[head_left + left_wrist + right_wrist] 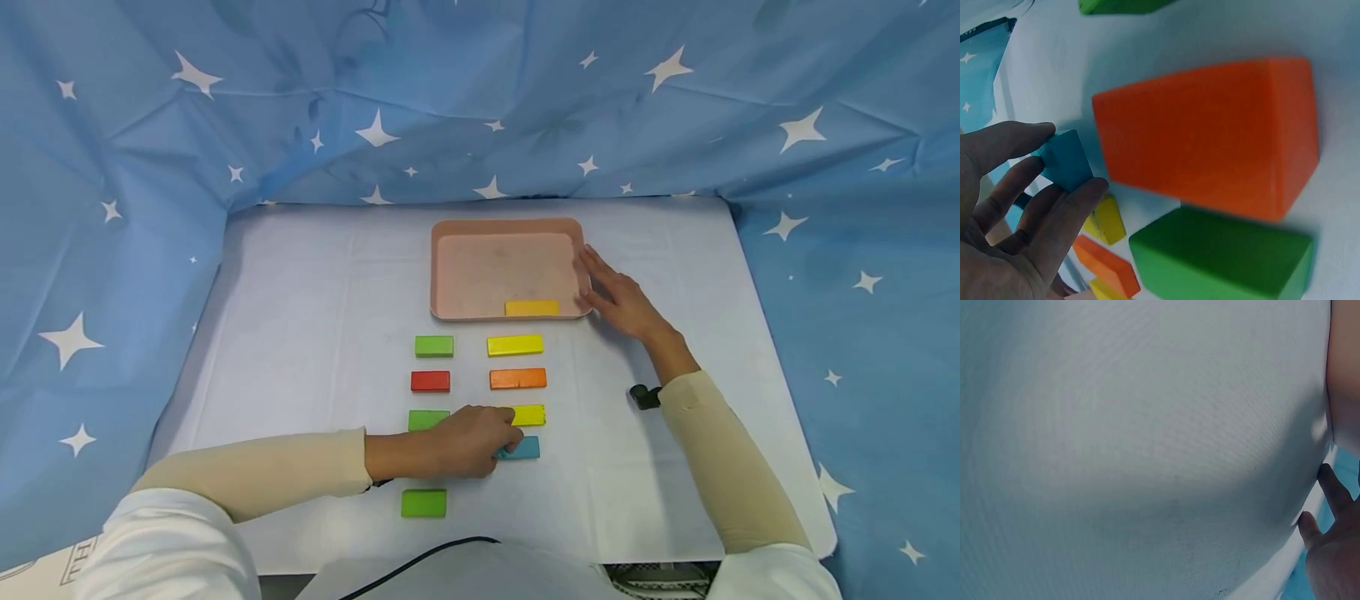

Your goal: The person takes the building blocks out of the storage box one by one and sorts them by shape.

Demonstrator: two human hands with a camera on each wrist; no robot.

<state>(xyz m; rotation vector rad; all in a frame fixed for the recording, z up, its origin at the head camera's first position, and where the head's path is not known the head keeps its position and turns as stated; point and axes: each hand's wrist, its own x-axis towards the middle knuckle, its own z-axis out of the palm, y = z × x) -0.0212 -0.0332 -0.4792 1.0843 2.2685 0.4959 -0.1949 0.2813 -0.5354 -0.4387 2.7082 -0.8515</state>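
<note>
My left hand (pixel 472 442) pinches a blue block (pixel 525 448) at the lower end of the right-hand column. In the left wrist view, the thumb and fingertips of the left hand (pixel 1013 212) are round the blue block (pixel 1067 161). The right hand (pixel 628 307) rests at the right rim of a pink tray (pixel 491 271), its fingers fairly straight along the edge. Inside the tray, a yellow block (pixel 532 308) lies against the near wall. The right wrist view has the right hand (pixel 1338 550) at its lower right edge, fingers extended.
Above the blue block lie two yellow blocks (pixel 515 345) and an orange one (pixel 517 378). Leftward, green blocks (pixel 434 346) and a red block (pixel 431 382) form another column. A big orange block (pixel 1204 137) fills the left wrist view; my left forearm hides it from the head view.
</note>
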